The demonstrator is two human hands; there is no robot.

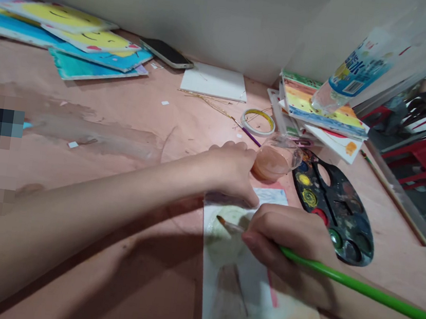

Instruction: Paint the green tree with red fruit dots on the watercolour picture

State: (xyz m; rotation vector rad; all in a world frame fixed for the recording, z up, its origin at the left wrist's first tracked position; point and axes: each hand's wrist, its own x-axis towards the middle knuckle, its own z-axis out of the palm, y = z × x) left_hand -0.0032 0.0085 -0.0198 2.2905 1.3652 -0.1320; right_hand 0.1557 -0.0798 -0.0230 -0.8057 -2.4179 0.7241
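Note:
My right hand (284, 238) grips a green-handled paintbrush (356, 287) in a pinch, with the bristle tip resting on the upper left of a small painted canvas (252, 309). My left hand (231, 169) lies across the top edge of that canvas, fingers curled and pressing down on it. Just beyond my left hand stands a clear cup of orange-tinted water (275, 159). A dark paint palette (341, 209) with several coloured wells lies to the right of the canvas.
A tape roll (258, 121), a blank white canvas (214, 83) and a phone (166, 53) lie near the wall. Painted canvases are stacked at far left (80, 42) and at right (320, 110) under a water bottle (353, 73). The table edge runs along the right.

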